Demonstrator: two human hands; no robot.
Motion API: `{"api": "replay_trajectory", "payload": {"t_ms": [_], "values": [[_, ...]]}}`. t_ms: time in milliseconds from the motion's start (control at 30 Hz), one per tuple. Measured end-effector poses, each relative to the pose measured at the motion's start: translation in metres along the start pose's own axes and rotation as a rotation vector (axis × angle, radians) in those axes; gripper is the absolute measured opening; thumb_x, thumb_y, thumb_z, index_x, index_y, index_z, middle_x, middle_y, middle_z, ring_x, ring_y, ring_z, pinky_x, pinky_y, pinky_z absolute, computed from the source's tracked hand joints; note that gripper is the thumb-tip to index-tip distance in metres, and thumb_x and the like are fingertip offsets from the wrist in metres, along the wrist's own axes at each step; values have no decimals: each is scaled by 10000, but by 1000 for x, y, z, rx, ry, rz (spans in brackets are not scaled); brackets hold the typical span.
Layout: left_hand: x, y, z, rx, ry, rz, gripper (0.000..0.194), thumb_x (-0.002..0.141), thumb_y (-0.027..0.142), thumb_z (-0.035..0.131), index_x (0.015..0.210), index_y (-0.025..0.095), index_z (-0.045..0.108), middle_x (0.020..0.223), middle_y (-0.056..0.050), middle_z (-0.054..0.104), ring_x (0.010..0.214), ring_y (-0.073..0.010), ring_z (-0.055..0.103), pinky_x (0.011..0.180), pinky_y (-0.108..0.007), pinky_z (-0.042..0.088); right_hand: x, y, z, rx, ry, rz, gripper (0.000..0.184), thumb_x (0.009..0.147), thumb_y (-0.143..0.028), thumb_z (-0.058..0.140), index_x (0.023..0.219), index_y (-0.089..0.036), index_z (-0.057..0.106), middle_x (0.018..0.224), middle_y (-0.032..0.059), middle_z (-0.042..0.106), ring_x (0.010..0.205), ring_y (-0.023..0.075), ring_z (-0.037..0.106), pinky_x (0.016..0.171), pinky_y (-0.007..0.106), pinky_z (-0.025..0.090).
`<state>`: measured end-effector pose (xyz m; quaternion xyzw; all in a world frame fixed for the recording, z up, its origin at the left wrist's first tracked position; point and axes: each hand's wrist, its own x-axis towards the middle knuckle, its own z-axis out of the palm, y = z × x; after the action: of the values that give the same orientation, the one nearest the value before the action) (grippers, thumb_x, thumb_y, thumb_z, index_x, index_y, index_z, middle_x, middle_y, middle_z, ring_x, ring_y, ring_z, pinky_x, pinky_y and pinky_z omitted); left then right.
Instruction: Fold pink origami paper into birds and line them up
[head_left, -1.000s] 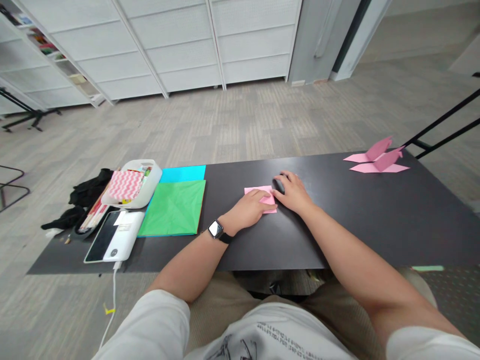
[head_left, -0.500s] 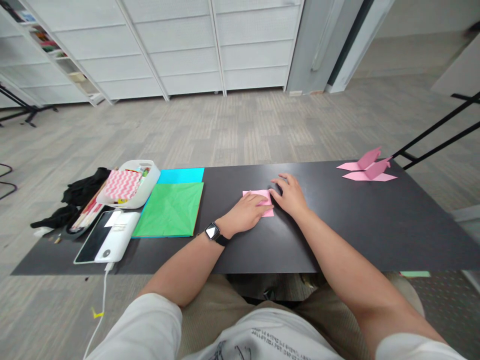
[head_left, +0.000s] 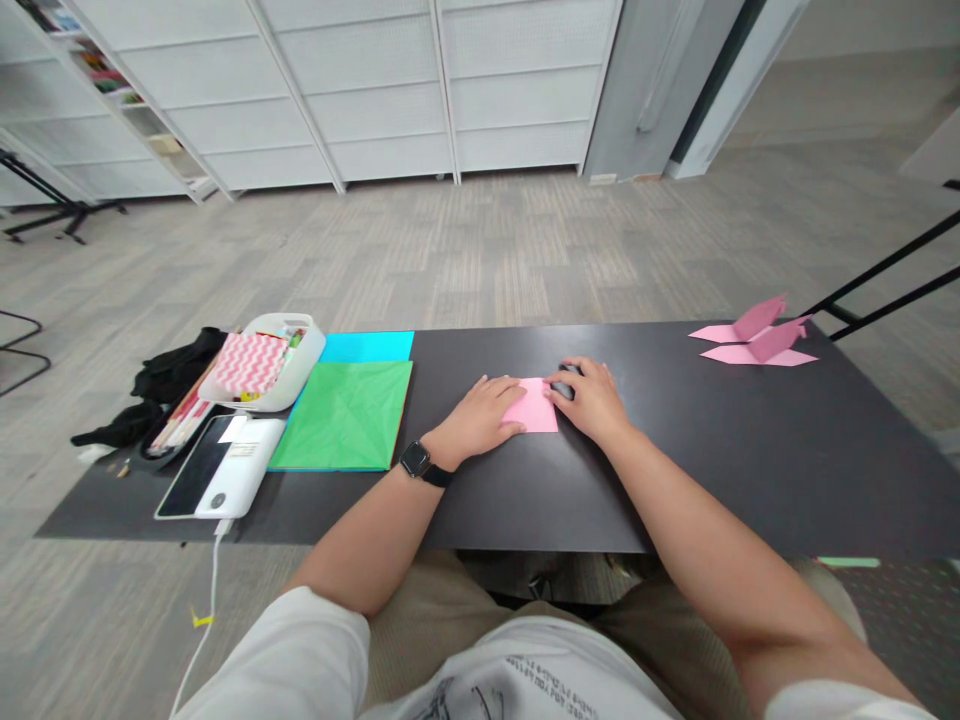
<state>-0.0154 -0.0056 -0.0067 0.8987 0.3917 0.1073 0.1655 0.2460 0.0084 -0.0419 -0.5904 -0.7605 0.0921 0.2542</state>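
Observation:
A small folded piece of pink paper (head_left: 536,408) lies on the dark table in front of me. My left hand (head_left: 486,412) rests flat over its left side, fingers stretched out, with a black watch (head_left: 417,459) on the wrist. At the paper's upper right corner, my right hand (head_left: 594,400) has thumb and finger closed together on the edge. The hands partly cover the paper, so its fold lines do not show. Two folded pink paper birds (head_left: 776,340) stand at the table's far right.
Green paper (head_left: 337,415) over blue sheets lies left of my hands. Beyond it are a white basket (head_left: 304,355) with a pink zigzag-patterned item, a white device (head_left: 244,470) with a cable, and black cloth (head_left: 176,365). The table (head_left: 720,450) ends near my lap.
My left hand has slid left, uncovering more of the pink paper. My right hand has come onto the paper's upper right corner. The view has shifted slightly.

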Motion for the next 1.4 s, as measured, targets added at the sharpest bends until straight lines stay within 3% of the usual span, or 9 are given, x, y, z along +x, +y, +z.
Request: {"api": "replay_trajectory", "payload": {"t_ms": [167, 333, 467, 567, 633, 767, 1000, 1200, 1400], "values": [[-8, -23, -11, 42, -102, -147, 869, 957, 561, 731, 1690, 268, 367, 1784, -183, 309, 1671, -424, 246, 1317, -737, 175, 0, 0, 1, 15, 23, -13, 198, 961, -435, 734, 1117, -354, 826, 1393, 99, 645, 1345, 378, 586, 1220, 769, 318], [-9, -39, -22, 33, -97, -211, 1108, 840, 648, 821, 1721, 238, 288, 1796, -212, 258, 1681, -455, 188, 1325, -730, 145, 0, -1, 0, 3, 17, -26, 191, 965, -427, 731, 1106, -339, 825, 1390, 105, 648, 1335, 380, 587, 1221, 768, 313], [-6, -37, -26, -13, 39, -283, 784, 962, 617, 703, 1587, 199, 479, 1720, -196, 424, 1643, -401, 318, 1334, -687, 196, 0, -2, -1, -11, 33, -34, 192, 962, -440, 732, 1086, -325, 824, 1376, 103, 655, 1313, 377, 595, 1223, 751, 318], [-3, -31, -26, -34, 155, -327, 395, 1045, 515, 619, 1288, 204, 640, 1470, -142, 654, 1441, -323, 564, 1311, -676, 268, 1, -2, -1, -27, 47, -37, 192, 956, -448, 738, 1052, -307, 825, 1368, 109, 660, 1303, 378, 594, 1200, 706, 368], [-1, -27, -26, -34, 200, -336, 275, 1048, 477, 629, 1092, 207, 655, 1309, -100, 698, 1291, -279, 636, 1298, -680, 292, 1, -1, -1, -48, 65, -29, 193, 950, -451, 746, 1030, -295, 826, 1369, 119, 660, 1297, 382, 588, 1171, 666, 410], [-1, -20, -25, -32, 210, -333, 294, 1011, 470, 694, 922, 193, 652, 1264, -92, 662, 1252, -280, 635, 1299, -711, 269, 2, -1, -2, -97, 100, 4, 184, 948, -433, 751, 992, -271, 827, 1345, 132, 673, 1261, 380, 589, 1110, 591, 463], [0, -17, -21, -72, 187, -324, 265, 993, 442, 722, 873, 208, 696, 1317, -101, 640, 1342, -304, 601, 1316, -706, 243, 3, -4, -3, -135, 105, 34, 149, 940, -392, 759, 957, -257, 819, 1306, 118, 690, 1214, 348, 601, 1082, 529, 457], [2, -15, -24, -207, 229, -293, 171, 968, 330, 729, 854, 213, 678, 1297, -91, 654, 1310, -269, 628, 1289, -580, 366, 3, -6, -3, -130, 104, 36, 149, 938, -398, 761, 961, -261, 815, 1290, 113, 697, 1201, 348, 600, 1067, 524, 464], [5, -4, -28, -257, 198, -352, 124, 950, 312, 742, 900, 233, 660, 1005, 1, 756, 1085, -247, 698, 1288, -738, 218, 3, -4, -5, -108, 103, 26, 172, 966, -386, 709, 1021, -267, 820, 1256, 110, 703, 1177, 344, 612, 1067, 529, 473]]}}
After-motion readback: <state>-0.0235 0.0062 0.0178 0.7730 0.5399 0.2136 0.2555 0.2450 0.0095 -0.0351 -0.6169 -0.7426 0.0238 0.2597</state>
